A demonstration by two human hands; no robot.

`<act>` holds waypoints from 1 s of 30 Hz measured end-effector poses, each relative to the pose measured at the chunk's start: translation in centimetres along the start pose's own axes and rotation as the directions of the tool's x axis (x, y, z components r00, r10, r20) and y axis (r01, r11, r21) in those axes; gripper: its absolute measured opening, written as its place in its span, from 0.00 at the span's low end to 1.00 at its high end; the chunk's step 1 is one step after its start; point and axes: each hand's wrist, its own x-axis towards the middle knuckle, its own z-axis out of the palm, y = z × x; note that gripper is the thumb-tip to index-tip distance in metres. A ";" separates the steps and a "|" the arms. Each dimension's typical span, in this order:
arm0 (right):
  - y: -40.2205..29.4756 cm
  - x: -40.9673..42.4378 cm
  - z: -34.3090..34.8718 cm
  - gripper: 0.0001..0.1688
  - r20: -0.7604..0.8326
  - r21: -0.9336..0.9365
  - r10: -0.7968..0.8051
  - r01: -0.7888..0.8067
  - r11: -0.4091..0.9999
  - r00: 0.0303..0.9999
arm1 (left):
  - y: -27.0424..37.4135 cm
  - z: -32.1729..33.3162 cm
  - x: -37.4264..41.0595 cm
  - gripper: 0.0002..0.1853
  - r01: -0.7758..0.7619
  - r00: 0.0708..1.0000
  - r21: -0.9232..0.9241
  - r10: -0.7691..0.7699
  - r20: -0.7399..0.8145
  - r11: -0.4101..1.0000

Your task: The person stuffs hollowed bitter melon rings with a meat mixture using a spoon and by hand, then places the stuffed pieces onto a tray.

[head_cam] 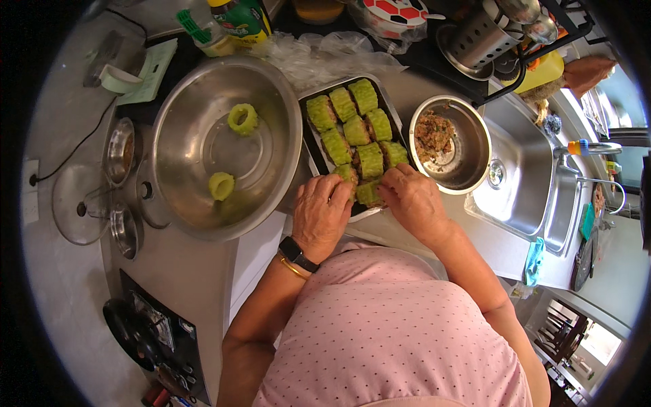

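Stuffed bitter melon pieces [356, 132], green with a minced filling, stand in rows on a dark rectangular metal tray [318, 147] before me. At the tray's near left corner, my left hand [321, 213] has its fingers curled around a piece [346, 173], partly hiding it. My right hand [414, 196] pinches the side of the nearest piece [369, 193] with its fingertips. Two hollow bitter melon rings [243, 119] lie apart in the large steel basin [170, 152] on the left. Right of the tray, a steel bowl [470, 168] contains minced filling [433, 135].
A steel sink [519, 168] with a faucet [600, 148] is at the right. Behind the tray lie crumpled plastic bags [325, 56]. A dark rack [521, 76] and a perforated utensil holder [483, 43] stand back right. Small steel bowls [124, 229] and a glass lid [76, 203] sit far left.
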 end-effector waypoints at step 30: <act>10.1 -1.5 -9.4 0.10 -0.133 -0.104 0.132 -0.147 0.984 0.982 | -17.1 -8.9 7.4 0.18 0.013 0.986 0.478 -0.092 0.142 0.878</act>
